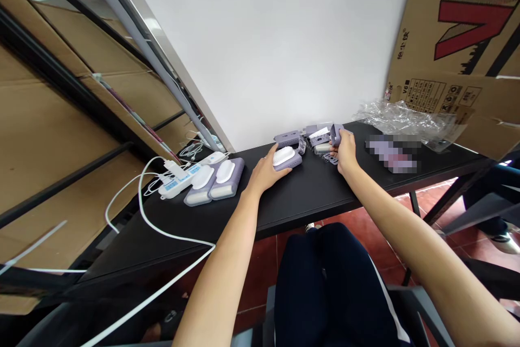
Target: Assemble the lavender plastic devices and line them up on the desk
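Note:
My left hand (267, 171) is wrapped round the near left side of a purple device with a white oval piece on top (286, 158), which rests on the black table (312, 187). To the right, the fingers of my right hand (345, 151) grip a small purple part (336, 133) above the table. Between and behind the hands lie purple perforated pieces (287, 138), a white-toothed piece (320, 135) and a small clear plastic wrapper (302, 145).
Left of my hands are two similar purple devices (225, 180) beside a white power strip (179, 180) with cables. Crumpled clear plastic (406, 119) and a blurred purple item (390, 154) lie right. A cardboard box (455, 92) stands against the white wall; a long white cable (162, 234) crosses the left edge.

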Demonstrator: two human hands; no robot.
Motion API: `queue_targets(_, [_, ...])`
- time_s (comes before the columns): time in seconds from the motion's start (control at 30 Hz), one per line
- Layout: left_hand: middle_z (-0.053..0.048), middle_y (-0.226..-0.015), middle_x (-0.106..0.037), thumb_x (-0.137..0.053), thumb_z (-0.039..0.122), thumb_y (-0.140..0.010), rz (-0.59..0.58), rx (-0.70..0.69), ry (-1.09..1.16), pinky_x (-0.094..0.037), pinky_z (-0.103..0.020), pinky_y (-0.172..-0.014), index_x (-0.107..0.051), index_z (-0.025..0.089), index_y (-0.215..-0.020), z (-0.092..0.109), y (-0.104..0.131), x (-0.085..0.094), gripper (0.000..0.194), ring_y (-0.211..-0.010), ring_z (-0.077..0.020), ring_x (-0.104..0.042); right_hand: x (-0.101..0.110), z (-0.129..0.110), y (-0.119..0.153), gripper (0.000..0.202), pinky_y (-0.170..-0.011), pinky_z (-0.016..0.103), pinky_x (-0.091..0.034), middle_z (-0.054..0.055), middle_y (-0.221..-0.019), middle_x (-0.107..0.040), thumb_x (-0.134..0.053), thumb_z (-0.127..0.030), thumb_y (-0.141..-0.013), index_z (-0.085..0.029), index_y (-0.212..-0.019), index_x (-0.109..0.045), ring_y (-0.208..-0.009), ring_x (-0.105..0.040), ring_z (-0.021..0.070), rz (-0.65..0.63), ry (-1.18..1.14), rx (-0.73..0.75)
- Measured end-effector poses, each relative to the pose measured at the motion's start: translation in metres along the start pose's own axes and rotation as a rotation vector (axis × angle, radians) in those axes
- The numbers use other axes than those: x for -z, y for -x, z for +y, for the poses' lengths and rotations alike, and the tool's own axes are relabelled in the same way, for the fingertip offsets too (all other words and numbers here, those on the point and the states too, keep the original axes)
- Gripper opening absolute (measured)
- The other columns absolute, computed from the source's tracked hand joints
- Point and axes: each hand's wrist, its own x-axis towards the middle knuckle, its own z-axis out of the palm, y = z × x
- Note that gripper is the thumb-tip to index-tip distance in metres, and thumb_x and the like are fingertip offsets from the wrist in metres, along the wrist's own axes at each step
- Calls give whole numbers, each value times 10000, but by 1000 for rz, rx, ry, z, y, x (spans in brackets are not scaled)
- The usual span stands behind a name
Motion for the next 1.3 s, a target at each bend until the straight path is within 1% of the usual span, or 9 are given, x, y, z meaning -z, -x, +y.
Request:
queue_targets(0.13, [-149,-1515,-542,-784,552,-771,124,-48,87,-408,-490,-1124,-312,300,-1611,5,2,0,996,-1362,-372,-526,1,-5,2,328,-466,208,-444,-25,-787,-626,-499,-559,-911,-278,-1079,-475,-546,-577,115,14,-45,-15])
queue_targets(0.2, [-135,-1555,-504,-784,521,-779,183,-69,129,-396,-476,-1146,-322,292,-1605,7,3,-1,973,-1391,-359,-502,1,-6,3,323,-460,207,-440,-30,-779,-623,-490,-560,-919,-280,-1078,-475,-538,-571,113,9,-47,-21])
queue_targets(0.27, [-126,-1566,-495,-791,495,-777,207,-82,156,-383,-468,-1166,-343,288,-1594,9,3,-1,955,-1412,-352,-485,0,-7,4,314,-451,204,-432,-30,-768,-621,-494,-548,-922,-279,-1082,-479,-534,-567,113,3,-45,-24])
queue_targets(0.43, [-113,-1568,-496,-797,486,-776,219,-124,176,-369,-460,-1189,-362,294,-1583,13,6,0,937,-1436,-341,-468,-1,-8,5,261,-430,203,-417,-20,-755,-622,-507,-484,-926,-269,-1073,-482,-527,-566,119,16,-26,-48])
queue_targets(0.63, [-119,-1546,-511,-808,488,-773,195,-145,117,-386,-467,-1174,-368,304,-1583,18,9,-2,940,-1409,-340,-485,0,-7,4,292,-409,199,-410,-24,-754,-613,-509,-489,-925,-275,-1121,-485,-525,-567,120,45,8,-6])
queue_targets(0.83, [-108,-1515,-537,-811,486,-774,179,-158,74,-385,-469,-1170,-353,327,-1592,21,10,-2,951,-1386,-339,-495,1,-2,-1,403,-415,216,-408,-21,-792,-599,-533,-590,-896,-288,-1153,-460,-531,-557,127,40,56,66])
queue_targets(0.93, [-106,-1528,-525,-801,496,-787,164,-164,64,-387,-468,-1164,-342,332,-1599,21,11,-2,947,-1379,-341,-496,2,-1,-2,433,-428,224,-417,-14,-810,-598,-525,-603,-893,-284,-1177,-454,-545,-559,131,52,70,83])
queue_targets(1.07, [-110,-1535,-519,-793,508,-794,158,-168,46,-388,-471,-1161,-337,323,-1603,21,11,-2,946,-1379,-343,-492,0,-5,3,413,-440,222,-414,-7,-813,-604,-530,-554,-893,-272,-1190,-469,-552,-556,130,68,72,90])
queue_targets(1.3, [-103,-1539,-521,-791,511,-797,159,-176,33,-389,-470,-1159,-347,327,-1598,20,10,-4,934,-1377,-344,-494,-5,-11,13,349,-423,219,-377,-8,-762,-609,-551,-463,-901,-246,-1173,-526,-540,-534,130,-23,106,75])
